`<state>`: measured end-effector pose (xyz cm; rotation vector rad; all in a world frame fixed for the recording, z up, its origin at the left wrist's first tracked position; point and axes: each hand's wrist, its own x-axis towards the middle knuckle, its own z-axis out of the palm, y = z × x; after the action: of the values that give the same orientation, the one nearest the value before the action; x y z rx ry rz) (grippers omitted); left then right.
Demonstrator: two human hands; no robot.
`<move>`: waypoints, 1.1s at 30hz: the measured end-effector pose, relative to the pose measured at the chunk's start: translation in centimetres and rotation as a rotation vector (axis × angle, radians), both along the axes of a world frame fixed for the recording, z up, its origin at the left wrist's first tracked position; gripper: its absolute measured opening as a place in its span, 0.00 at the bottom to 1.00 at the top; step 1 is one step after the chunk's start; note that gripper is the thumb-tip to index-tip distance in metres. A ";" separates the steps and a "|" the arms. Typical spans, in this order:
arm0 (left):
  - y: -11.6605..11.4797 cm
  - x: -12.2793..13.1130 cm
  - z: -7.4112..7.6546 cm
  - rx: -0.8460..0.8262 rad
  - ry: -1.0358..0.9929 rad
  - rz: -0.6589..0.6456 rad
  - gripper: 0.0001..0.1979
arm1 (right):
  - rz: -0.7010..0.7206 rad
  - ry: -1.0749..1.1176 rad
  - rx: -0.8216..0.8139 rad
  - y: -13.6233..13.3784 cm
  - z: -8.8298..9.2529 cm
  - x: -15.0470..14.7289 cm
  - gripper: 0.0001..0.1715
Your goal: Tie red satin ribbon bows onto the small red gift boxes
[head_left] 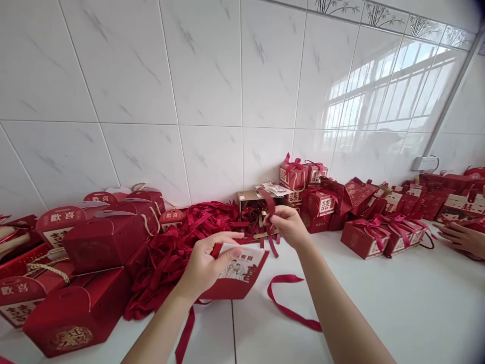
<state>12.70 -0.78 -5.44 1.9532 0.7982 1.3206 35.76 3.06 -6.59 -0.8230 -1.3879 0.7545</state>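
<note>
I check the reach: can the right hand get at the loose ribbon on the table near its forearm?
Probably yes. The loose ribbon lies uncovered on the table, but the right hand now pinches a second ribbon.

Bright, even daylight fills the scene. The glossy white marble-veined wall tiles (212,76) carry a pale reflection of a barred window (382,86), the strongest glare in view. Below that reflection the white worktop (397,303) is nearly washed out, with only faint, soft shadows under the forearms. Left of it the tile joints bow from wide-angle distortion; above and right of it the corner darkens. Well below and left of it, the left hand (204,265) and its flat red paper card (238,280) look sharp, as does the red satin ribbon (270,198) pinched in the right hand (290,225).
</note>
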 end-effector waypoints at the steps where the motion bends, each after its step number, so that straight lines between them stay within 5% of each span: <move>1: -0.9 -0.2 1.0 0.071 0.060 -0.045 0.04 | 0.053 0.016 0.016 -0.8 0.5 -0.5 0.34; 4: -4.2 -0.3 3.3 0.210 0.174 -0.190 0.04 | 0.300 0.057 0.066 -2.7 1.2 -2.1 0.39; 8: -7.9 -0.4 4.4 0.267 0.233 -0.234 0.09 | 0.726 0.130 0.157 -4.5 1.8 -3.8 0.33; 13: -10.0 -0.9 4.5 0.210 0.247 -0.177 0.09 | 0.678 0.062 0.086 -6.2 2.8 -3.7 0.39; 19: -10.4 -0.6 4.9 0.185 0.237 -0.184 0.03 | 0.824 -0.061 0.045 -6.6 3.0 -3.5 0.35; 27: -10.7 -0.1 5.9 0.281 0.298 -0.191 0.01 | 0.971 0.153 0.330 -6.1 3.1 -4.3 0.31; 33: -10.8 0.3 5.0 0.361 0.253 -0.141 0.01 | 0.842 0.175 0.508 -6.1 3.9 -3.7 0.31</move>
<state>13.01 -11.62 -0.40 2.4496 0.5502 1.2118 32.10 -2.99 -2.69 0.2594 -1.6619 1.0045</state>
